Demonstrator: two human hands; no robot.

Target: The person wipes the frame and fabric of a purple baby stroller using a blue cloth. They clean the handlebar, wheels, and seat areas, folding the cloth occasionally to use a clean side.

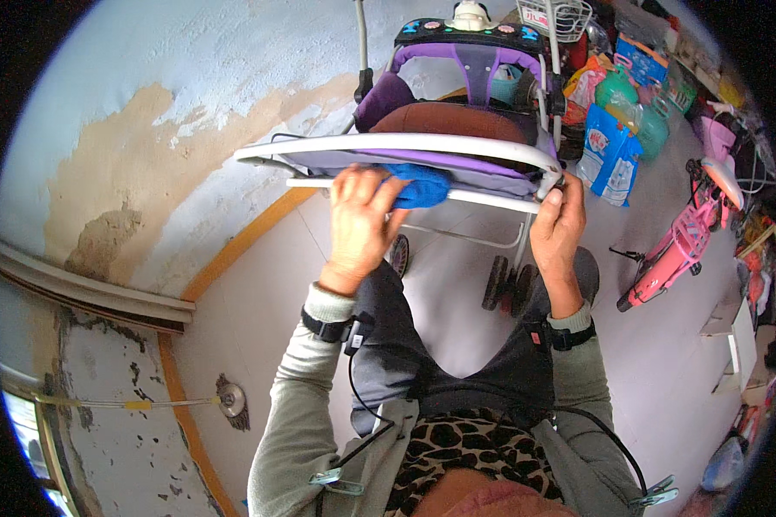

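Before me stands a child's stroller with a purple and brown padded seat [452, 120]. A white curved tube [394, 141] and a lower white bar [491, 201] run across its near side, with grey fabric between them. My left hand [362, 226] holds a bunched blue cloth [420, 185] against these bars, left of their middle. My right hand [561, 216] grips the right end of the frame, thumb on top, where the curved tube bends down. At the far end sits a black play tray [469, 35] with colored pictures and a white toy on it.
A pink children's bicycle [669, 258] stands on the tiled floor at right. Behind it lie a blue and white bag [608, 155], a green bottle [617, 84] and cluttered goods. A mop [231, 399] rests at lower left, near the peeling wall [123, 161]. Stroller wheels [507, 284] show below.
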